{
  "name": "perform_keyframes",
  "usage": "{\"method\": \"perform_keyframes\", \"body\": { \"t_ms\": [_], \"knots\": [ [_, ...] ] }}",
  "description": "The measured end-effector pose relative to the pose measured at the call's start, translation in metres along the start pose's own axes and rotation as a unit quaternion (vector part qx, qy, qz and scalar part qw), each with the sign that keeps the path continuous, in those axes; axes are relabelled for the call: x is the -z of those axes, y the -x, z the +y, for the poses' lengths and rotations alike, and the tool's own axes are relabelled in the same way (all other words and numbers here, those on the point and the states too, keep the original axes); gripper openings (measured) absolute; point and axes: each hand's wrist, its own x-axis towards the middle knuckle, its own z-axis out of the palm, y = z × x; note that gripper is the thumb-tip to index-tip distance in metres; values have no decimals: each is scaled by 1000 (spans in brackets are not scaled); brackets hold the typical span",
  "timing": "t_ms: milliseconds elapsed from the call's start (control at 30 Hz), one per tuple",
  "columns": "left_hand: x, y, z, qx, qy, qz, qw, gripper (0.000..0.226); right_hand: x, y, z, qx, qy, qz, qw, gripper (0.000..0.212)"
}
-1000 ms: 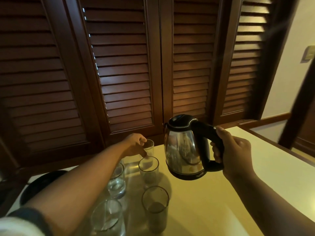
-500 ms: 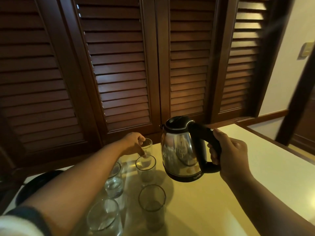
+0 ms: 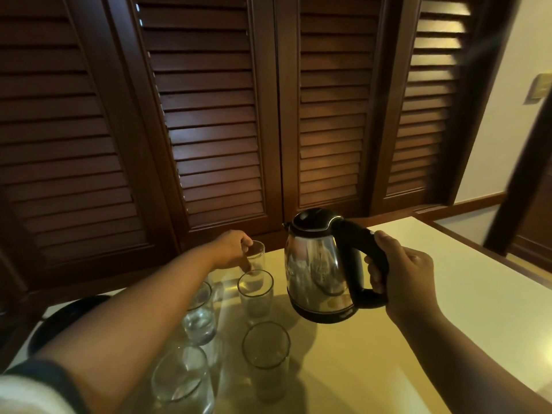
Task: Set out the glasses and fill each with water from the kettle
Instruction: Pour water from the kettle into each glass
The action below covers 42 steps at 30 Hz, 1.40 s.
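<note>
A steel kettle (image 3: 316,270) with a black lid and handle hangs upright above the table, spout pointing left. My right hand (image 3: 403,276) grips its handle. My left hand (image 3: 231,249) reaches across the glasses and holds the farthest glass (image 3: 257,255) by its side. In front of it stand the middle right glass (image 3: 255,294) and the near right glass (image 3: 265,354). On the left, a glass with water (image 3: 199,318) and a near left glass (image 3: 182,380) are partly hidden by my forearm.
The pale table (image 3: 448,309) runs to the right, with its edge at the right side. Dark louvred wooden doors (image 3: 209,115) stand close behind it. A round black object (image 3: 65,318) lies at the left, half hidden by my arm.
The kettle has shifted slightly left toward the glasses, still upright. My left hand has stayed on the far glass.
</note>
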Motion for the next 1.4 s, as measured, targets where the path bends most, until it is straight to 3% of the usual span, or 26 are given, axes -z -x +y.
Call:
{"method": "perform_keyframes", "body": {
  "t_ms": [367,533,667,833,1000,1033,1133,1167,1400],
  "knots": [
    [-1,1,1,-6,-16,13,1000,72,1,2,4,-1,8,-6,1000,43],
    [10,12,6,-13,-7,-7,1000,108,3,2,3,0,7,-7,1000,42],
    [26,24,12,-34,17,11,999,106,3,0,-1,4,-2,-20,1000,43],
    [44,44,35,-102,110,38,988,88,4,-5,-11,5,-26,-32,999,42],
    [37,59,61,-126,309,-63,940,106,4,-9,-23,15,-53,-50,997,42],
    [33,61,67,-131,324,-85,933,99,4,-10,-25,16,-61,-53,997,41],
    [19,68,83,-156,367,-135,907,40,4,-11,-31,18,-76,-59,995,39],
    [14,70,86,-159,373,-145,902,35,5,-12,-32,20,-80,-64,995,39],
    [0,81,98,-154,408,-141,889,54,18,-22,-36,49,-67,-100,991,41]
  ]
}}
